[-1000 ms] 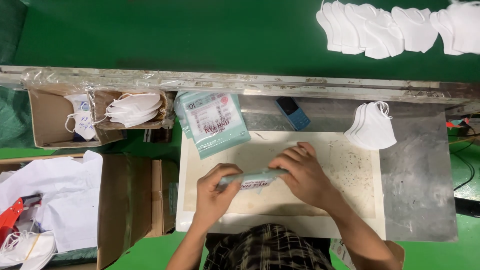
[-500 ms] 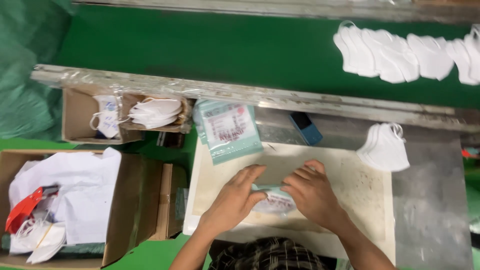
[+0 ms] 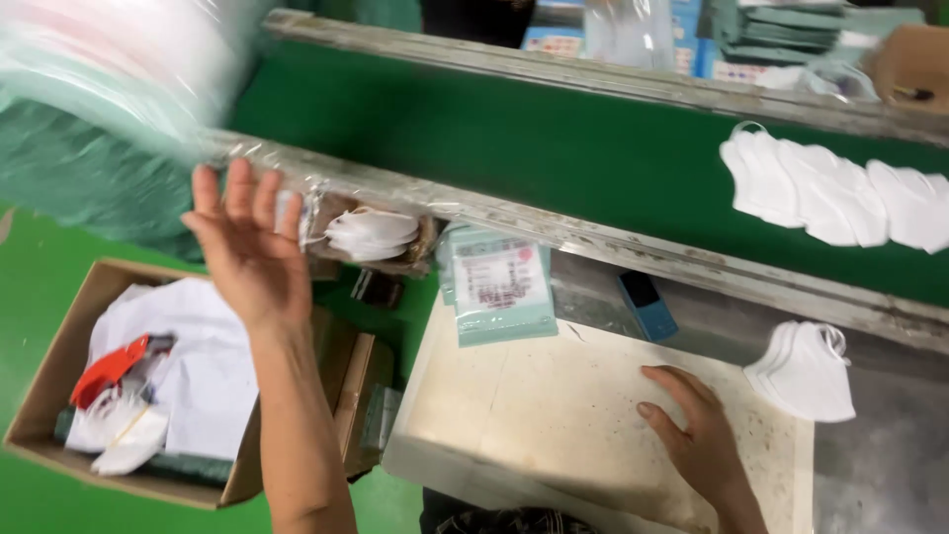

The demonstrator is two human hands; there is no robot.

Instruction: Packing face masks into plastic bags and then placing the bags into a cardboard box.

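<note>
Both my hands are bare of any load. My left hand (image 3: 249, 249) is raised with fingers spread, palm open, in front of the metal rail (image 3: 554, 229) and a small cardboard box (image 3: 381, 242) holding white masks (image 3: 371, 233); it touches nothing I can make out. My right hand (image 3: 692, 435) lies flat, fingers loosely open, on the pale work board (image 3: 534, 405), gripping nothing.

Nearest on the board's far edge sits a stack of pale green flat packets (image 3: 499, 287), rectangular, each with a white label panel printed in red and dark marks. Just beside it, toward the right, lies a small blue box (image 3: 647, 305) on the grey metal surface. Further right rests a pile of folded white masks (image 3: 806, 371).

Beyond the rail, a row of white masks (image 3: 840, 193) lies on the green belt (image 3: 494, 148). Below my left arm, an open carton (image 3: 59, 376) on the green floor holds white sheets and a red tool (image 3: 109, 368). Blurred green plastic film (image 3: 89, 119) fills the upper left.
</note>
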